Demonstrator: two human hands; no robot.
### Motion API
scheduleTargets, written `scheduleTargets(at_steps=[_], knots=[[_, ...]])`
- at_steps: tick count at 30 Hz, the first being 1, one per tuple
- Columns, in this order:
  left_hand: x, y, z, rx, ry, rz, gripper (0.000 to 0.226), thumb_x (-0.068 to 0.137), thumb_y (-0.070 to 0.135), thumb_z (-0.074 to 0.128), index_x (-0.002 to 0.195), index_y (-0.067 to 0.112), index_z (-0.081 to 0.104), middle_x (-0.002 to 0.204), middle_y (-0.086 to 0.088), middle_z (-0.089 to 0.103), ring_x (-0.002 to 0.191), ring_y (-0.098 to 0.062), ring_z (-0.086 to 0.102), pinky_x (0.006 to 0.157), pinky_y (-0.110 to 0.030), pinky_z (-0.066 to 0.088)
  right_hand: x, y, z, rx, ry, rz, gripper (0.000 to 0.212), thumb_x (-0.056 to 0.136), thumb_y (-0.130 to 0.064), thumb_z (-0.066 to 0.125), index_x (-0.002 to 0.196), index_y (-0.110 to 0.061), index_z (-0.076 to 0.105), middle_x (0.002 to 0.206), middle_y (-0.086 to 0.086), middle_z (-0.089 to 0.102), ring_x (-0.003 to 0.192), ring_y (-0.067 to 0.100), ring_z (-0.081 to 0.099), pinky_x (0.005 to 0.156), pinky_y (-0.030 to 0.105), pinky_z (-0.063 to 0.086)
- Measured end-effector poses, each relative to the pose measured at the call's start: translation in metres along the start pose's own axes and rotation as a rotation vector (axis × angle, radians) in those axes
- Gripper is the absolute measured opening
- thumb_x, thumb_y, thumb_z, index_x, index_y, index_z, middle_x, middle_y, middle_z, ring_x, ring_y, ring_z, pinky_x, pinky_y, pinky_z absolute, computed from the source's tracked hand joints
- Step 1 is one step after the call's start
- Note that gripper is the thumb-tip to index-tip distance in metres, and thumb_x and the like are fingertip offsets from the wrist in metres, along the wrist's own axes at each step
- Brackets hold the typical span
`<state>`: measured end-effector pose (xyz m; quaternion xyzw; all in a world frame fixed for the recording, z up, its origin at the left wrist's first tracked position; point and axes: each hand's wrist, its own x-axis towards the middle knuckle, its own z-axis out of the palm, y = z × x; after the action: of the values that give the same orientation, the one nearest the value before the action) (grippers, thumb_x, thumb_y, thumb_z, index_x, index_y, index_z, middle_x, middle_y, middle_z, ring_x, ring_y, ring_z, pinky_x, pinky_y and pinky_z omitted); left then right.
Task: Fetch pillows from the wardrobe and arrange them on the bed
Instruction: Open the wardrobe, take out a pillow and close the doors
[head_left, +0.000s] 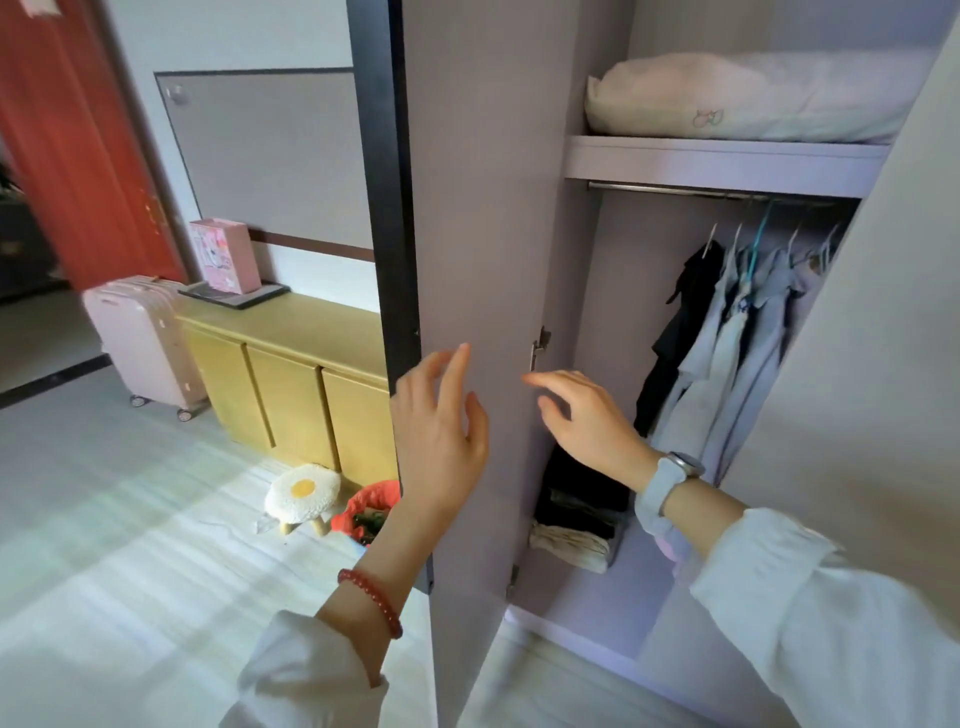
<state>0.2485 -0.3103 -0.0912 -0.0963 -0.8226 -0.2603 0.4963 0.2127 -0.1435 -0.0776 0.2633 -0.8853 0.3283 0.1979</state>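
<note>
The wardrobe stands open, its lilac left door (483, 208) swung out toward me. A pale pink-and-white pillow (743, 96) lies on the top shelf (717, 163), high at the right. My left hand (441, 436) is open with fingers spread, resting by the door's outer edge. My right hand (587, 415), with a watch on the wrist, is open and empty in front of the wardrobe interior, well below the pillow. The bed is out of view.
Shirts and a dark garment (737, 332) hang from a rail under the shelf. Folded clothes (576, 519) lie on the wardrobe floor. To the left are a yellow low cabinet (291, 374), a pink suitcase (143, 343), an egg-shaped stool (302, 493) and a red bin (366, 512).
</note>
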Motion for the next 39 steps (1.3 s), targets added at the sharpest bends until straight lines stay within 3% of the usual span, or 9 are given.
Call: scheduleTargets(at_steps=[3, 7, 12, 20, 25, 28, 31, 34, 39], knots=[[0.003, 0.018, 0.023, 0.064, -0.084, -0.031, 0.035, 0.082, 0.018, 0.046, 0.114, 0.015, 0.058, 0.113, -0.008, 0.063, 0.104, -0.022, 0.051, 0.084, -0.04, 0.03, -0.014, 0.03, -0.027, -0.038, 0.048, 0.08, 0.03, 0.09, -0.004, 0.047, 0.117, -0.011, 0.057, 0.116, 0.008, 0.063, 0.112, 0.022, 0.053, 0.098, 0.033, 0.041], [0.017, 0.059, 0.067, -0.022, -0.161, 0.094, 0.036, 0.078, 0.014, 0.046, 0.113, 0.012, 0.057, 0.116, -0.009, 0.062, 0.115, -0.024, 0.046, 0.097, -0.05, 0.029, -0.031, 0.075, -0.077, -0.113, 0.156, 0.205, 0.029, 0.089, -0.002, 0.047, 0.114, -0.009, 0.059, 0.112, 0.01, 0.064, 0.108, 0.024, 0.056, 0.092, 0.028, 0.039], [0.05, 0.121, 0.145, -0.198, -0.381, 0.135, 0.041, 0.08, 0.02, 0.04, 0.117, 0.007, 0.054, 0.119, -0.015, 0.059, 0.108, -0.033, 0.055, 0.084, -0.045, 0.045, -0.046, 0.13, -0.149, -0.256, 0.275, 0.314, 0.029, 0.086, 0.002, 0.048, 0.111, -0.006, 0.06, 0.111, 0.014, 0.064, 0.104, 0.03, 0.056, 0.087, 0.028, 0.038], [0.146, 0.224, 0.268, -0.391, -0.393, 0.238, 0.042, 0.086, 0.008, 0.054, 0.128, 0.003, 0.047, 0.128, -0.018, 0.051, 0.112, -0.037, 0.05, 0.087, -0.047, 0.043, -0.02, 0.208, -0.255, -0.446, 0.466, 0.284, 0.031, 0.085, -0.006, 0.043, 0.111, -0.006, 0.059, 0.113, 0.014, 0.061, 0.107, 0.03, 0.054, 0.089, 0.032, 0.04], [0.181, 0.271, 0.318, -0.55, -0.465, 0.197, 0.054, 0.094, 0.019, 0.044, 0.143, 0.008, 0.021, 0.137, -0.014, 0.042, 0.122, -0.028, 0.041, 0.093, -0.033, 0.038, 0.001, 0.236, -0.29, -0.587, 0.501, 0.228, 0.044, 0.081, -0.02, 0.031, 0.116, -0.006, 0.054, 0.121, 0.019, 0.055, 0.114, 0.022, 0.036, 0.099, 0.032, 0.034], [0.185, 0.286, 0.324, -0.779, -0.554, 0.118, 0.05, 0.095, 0.013, 0.039, 0.142, 0.018, 0.026, 0.111, -0.01, 0.06, 0.092, -0.019, 0.057, 0.074, -0.024, 0.045, 0.003, 0.245, -0.294, -0.649, 0.495, 0.234, 0.045, 0.081, -0.02, 0.031, 0.118, -0.006, 0.052, 0.126, 0.019, 0.052, 0.119, 0.024, 0.032, 0.101, 0.041, 0.035], [0.184, 0.294, 0.32, -0.908, -0.478, 0.085, 0.041, 0.089, 0.002, 0.04, 0.127, 0.016, 0.047, 0.08, 0.01, 0.056, 0.064, 0.0, 0.051, 0.059, -0.01, 0.041, -0.003, 0.247, -0.288, -0.663, 0.469, 0.239, 0.048, 0.082, -0.022, 0.028, 0.123, -0.007, 0.049, 0.135, 0.017, 0.046, 0.127, 0.021, 0.025, 0.104, 0.035, 0.026], [0.178, 0.294, 0.304, -0.985, -0.468, 0.041, 0.039, 0.085, -0.004, 0.043, 0.118, 0.016, 0.053, 0.082, 0.014, 0.055, 0.069, 0.01, 0.051, 0.062, -0.003, 0.04, -0.016, 0.237, -0.279, -0.629, 0.476, 0.257, 0.049, 0.084, -0.024, 0.027, 0.126, -0.009, 0.046, 0.141, 0.014, 0.039, 0.13, 0.018, 0.022, 0.104, 0.03, 0.024], [0.151, 0.285, 0.261, -1.139, -0.562, 0.141, 0.041, 0.079, 0.008, 0.041, 0.115, 0.027, 0.049, 0.097, 0.005, 0.06, 0.082, 0.003, 0.055, 0.071, -0.011, 0.045, -0.046, 0.196, -0.263, -0.559, 0.609, 0.289, 0.046, 0.084, -0.024, 0.033, 0.126, -0.01, 0.047, 0.14, 0.014, 0.038, 0.127, 0.018, 0.029, 0.099, 0.008, 0.022]])
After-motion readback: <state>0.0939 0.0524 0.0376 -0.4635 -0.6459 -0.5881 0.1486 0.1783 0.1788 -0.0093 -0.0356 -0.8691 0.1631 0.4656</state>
